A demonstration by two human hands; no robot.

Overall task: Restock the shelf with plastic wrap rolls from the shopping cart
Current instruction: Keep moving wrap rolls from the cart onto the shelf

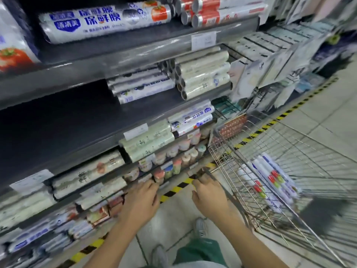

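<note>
Several white plastic wrap rolls (pixel 270 182) with red and green print lie in the wire shopping cart (pixel 301 151) at the right. My right hand (pixel 209 194) is at the cart's near corner, fingers curled by its rim, holding no roll. My left hand (pixel 141 202) hovers palm down with fingers apart, close to the low shelf edge, empty. The dark shelf (pixel 58 120) in the middle has a wide bare stretch on its left and white rolls (pixel 143 88) stacked at its right. A large roll (pixel 104 22) lies on the top shelf.
Lower shelves hold pale green rolls (pixel 148 142) and small round containers (pixel 173 165). Hanging packets (pixel 266 74) stick out to the right of the shelves. Yellow-black floor tape (pixel 258 132) runs along the shelf base. My shoes (pixel 201 227) stand on the tiled floor below.
</note>
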